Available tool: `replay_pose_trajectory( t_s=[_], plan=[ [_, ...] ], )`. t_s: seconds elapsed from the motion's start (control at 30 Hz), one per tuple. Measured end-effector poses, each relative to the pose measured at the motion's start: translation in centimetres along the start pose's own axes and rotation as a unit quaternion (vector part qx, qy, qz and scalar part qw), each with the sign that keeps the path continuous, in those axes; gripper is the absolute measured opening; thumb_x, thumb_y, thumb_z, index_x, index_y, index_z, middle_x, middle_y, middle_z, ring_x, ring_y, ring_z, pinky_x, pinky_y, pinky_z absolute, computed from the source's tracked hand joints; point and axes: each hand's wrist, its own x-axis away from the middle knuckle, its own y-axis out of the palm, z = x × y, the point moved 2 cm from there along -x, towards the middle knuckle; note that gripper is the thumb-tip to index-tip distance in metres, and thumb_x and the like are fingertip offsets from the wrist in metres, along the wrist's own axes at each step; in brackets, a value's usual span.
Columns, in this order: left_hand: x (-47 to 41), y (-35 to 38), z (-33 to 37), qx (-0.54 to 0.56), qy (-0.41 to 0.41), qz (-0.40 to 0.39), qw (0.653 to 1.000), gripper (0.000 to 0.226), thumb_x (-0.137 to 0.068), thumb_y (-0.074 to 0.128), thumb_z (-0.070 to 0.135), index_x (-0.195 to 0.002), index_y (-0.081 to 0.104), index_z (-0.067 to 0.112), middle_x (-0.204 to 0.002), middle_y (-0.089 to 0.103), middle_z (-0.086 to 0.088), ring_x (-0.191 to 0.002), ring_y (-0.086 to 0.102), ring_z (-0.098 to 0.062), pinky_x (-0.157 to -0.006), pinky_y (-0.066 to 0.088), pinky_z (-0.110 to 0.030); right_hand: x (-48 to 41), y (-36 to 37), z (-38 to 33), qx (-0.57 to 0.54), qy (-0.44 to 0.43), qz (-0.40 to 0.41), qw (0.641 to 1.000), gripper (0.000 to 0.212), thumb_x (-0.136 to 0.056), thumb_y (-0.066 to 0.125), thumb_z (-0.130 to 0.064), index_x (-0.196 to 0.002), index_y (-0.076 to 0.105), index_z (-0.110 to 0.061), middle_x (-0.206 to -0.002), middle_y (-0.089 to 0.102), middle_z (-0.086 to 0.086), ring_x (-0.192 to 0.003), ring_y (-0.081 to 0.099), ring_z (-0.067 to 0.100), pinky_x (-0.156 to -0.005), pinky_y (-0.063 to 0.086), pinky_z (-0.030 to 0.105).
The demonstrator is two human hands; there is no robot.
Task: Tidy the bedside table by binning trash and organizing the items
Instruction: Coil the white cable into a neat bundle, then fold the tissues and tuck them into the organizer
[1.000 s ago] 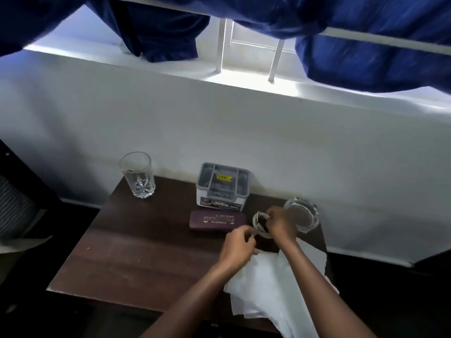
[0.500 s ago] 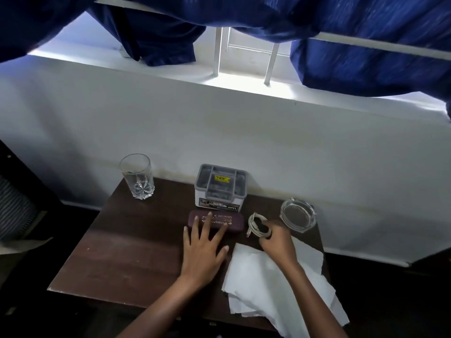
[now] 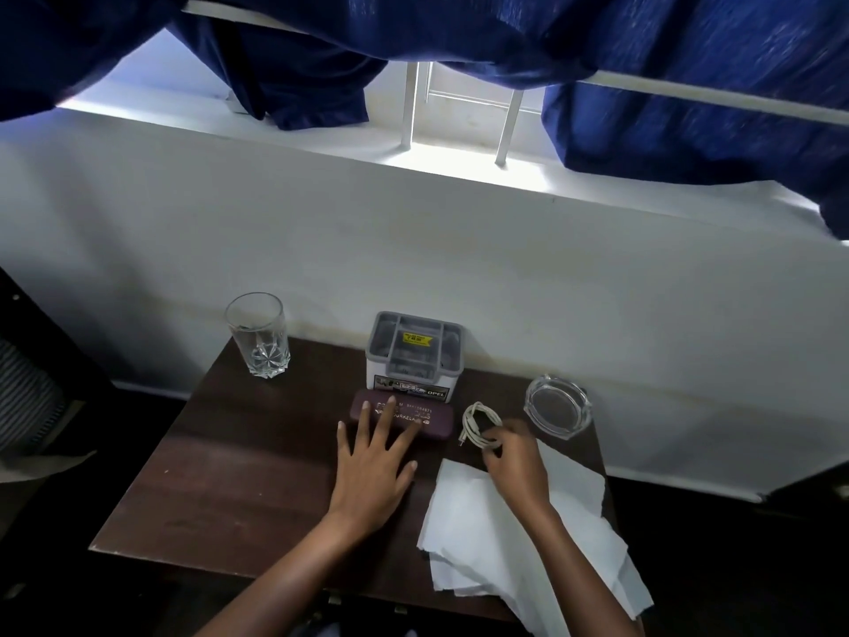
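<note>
Starting nearest me, I note white paper [image 3: 496, 535] lying loose at the near right corner of the table [image 3: 229, 475], part of it hanging past the edge. My right hand [image 3: 517, 462] is above its far end. The fingers are curled and pinch the near side of the coiled white cable [image 3: 478, 422]. The cable lies on the table between the maroon case [image 3: 436, 422] and the ashtray [image 3: 557, 409].

My left hand [image 3: 374, 471] is flat, fingers straight and spread, with the fingertips resting on the case; it grips nothing. The case lies lengthwise just in front of the grey organiser [image 3: 416, 356], which stands at the far edge by the wall [image 3: 413, 250]. Its compartments face up and a yellow label shows inside. I cannot tell what they hold.

The clear ashtray sits at the far right corner, near the cable but apart from it. A cut glass [image 3: 258, 335] stands upright at the far left corner, well apart from the rest. Beyond the table I see the white wall, a lit sill [image 3: 459, 172] and blue curtains [image 3: 689, 108].
</note>
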Motion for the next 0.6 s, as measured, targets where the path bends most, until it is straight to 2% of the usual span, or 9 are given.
replay_pose_trajectory(
  t_s=[0.1,0.2,0.3,0.37,0.43,0.5,0.6],
  plan=[
    [0.0,0.0,0.1,0.007,-0.007,0.003,1.0,0.052,-0.077,0.038,0.047,-0.127,0.047,0.038,-0.143,0.047,-0.009,-0.13,0.041,-0.041,-0.091,0.038,-0.065,0.2,-0.1,0.1,-0.01,-0.011,0.004,1.0,0.027,-0.085,0.057,-0.008,-0.11,0.066,-0.008,-0.122,0.053,0.008,-0.107,0.054,0.024,-0.08,0.048,0.032],
    [0.5,-0.5,0.5,0.028,-0.01,0.04,0.999,0.054,-0.078,0.046,0.043,-0.132,0.044,0.036,-0.146,0.041,-0.01,-0.137,0.024,-0.038,-0.097,0.033,-0.064,0.8,-1.5,-0.1,-0.075,-0.006,0.036,0.996,0.028,-0.082,0.061,-0.005,-0.11,0.066,-0.007,-0.118,0.056,0.008,-0.102,0.056,0.021,-0.08,0.041,0.024],
    [2.6,-0.9,0.9,0.111,-0.038,0.072,0.99,0.061,-0.078,0.065,0.029,-0.135,0.044,0.031,-0.149,0.038,-0.009,-0.141,0.02,-0.038,-0.105,0.02,-0.061,2.7,-4.1,0.6,-0.192,0.072,0.138,0.969,0.022,-0.08,0.06,0.002,-0.1,0.068,-0.003,-0.107,0.061,0.013,-0.093,0.059,0.025,-0.079,0.041,0.026],
    [4.6,-1.0,1.1,0.159,-0.057,0.086,0.982,0.057,-0.077,0.068,0.021,-0.132,0.05,0.027,-0.146,0.042,-0.008,-0.14,0.026,-0.037,-0.107,0.018,-0.059,4.7,-5.6,1.3,-0.252,0.142,0.174,0.941,0.021,-0.08,0.057,0.005,-0.094,0.068,-0.006,-0.103,0.063,0.013,-0.087,0.06,0.024,-0.076,0.042,0.026],
    [6.3,-1.0,1.2,0.155,-0.049,0.08,0.983,0.055,-0.071,0.071,0.018,-0.123,0.058,0.026,-0.137,0.052,-0.007,-0.133,0.04,-0.036,-0.103,0.027,-0.062,6.8,-6.3,1.5,-0.278,0.181,0.17,0.928,0.019,-0.081,0.055,0.005,-0.087,0.067,-0.008,-0.094,0.065,0.009,-0.085,0.06,0.024,-0.074,0.041,0.026],
    [7.7,-1.5,1.4,0.149,-0.042,0.063,0.986,0.049,-0.067,0.073,0.016,-0.115,0.063,0.026,-0.13,0.058,-0.005,-0.129,0.045,-0.035,-0.101,0.031,-0.063,8.7,-6.8,0.9,-0.285,0.181,0.142,0.931,0.018,-0.081,0.055,0.006,-0.083,0.066,-0.009,-0.086,0.064,0.006,-0.085,0.061,0.023,-0.075,0.04,0.025],
    [9.3,-3.5,2.4,0.156,-0.033,0.033,0.987,0.036,-0.084,0.056,0.021,-0.119,0.058,0.029,-0.142,0.044,0.007,-0.141,0.024,-0.023,-0.114,0.009,-0.055,11.3,-7.3,-0.2,-0.282,0.157,0.104,0.941,0.019,-0.081,0.056,0.006,-0.078,0.064,-0.011,-0.078,0.064,0.004,-0.083,0.061,0.022,-0.073,0.042,0.025]
  ],
)
